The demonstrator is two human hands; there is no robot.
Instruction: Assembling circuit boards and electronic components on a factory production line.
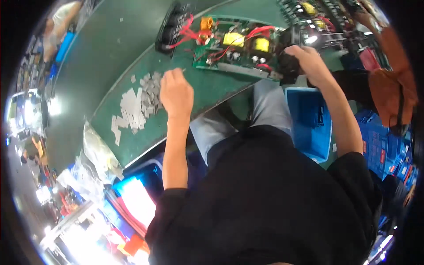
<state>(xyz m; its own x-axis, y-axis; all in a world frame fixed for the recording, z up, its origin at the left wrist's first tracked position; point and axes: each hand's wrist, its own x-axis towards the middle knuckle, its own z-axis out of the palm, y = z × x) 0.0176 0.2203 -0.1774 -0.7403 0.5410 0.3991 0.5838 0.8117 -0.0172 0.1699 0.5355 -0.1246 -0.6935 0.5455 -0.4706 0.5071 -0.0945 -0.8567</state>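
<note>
A green circuit board [238,44] with yellow-wrapped transformers, red wires and a metal strip along its near edge lies on the green table. My right hand [311,64] grips a black end piece [288,57] at its right end, thumb on top. Closed with the fingertips together, my left hand [176,92] is beside a heap of small grey pads [151,93]. A tiny pale tip shows at its fingers, too small to name. Flat light-grey strips [130,109] lie left of the heap. Red wires run from the board to a black fan-like part [171,33].
A blue bin [309,95] stands below the table edge on the right, with more blue crates [382,145] beyond. Clear plastic bags [99,150] hang at the table's left corner. More boards [316,17] and another person's arm [391,48] are at upper right.
</note>
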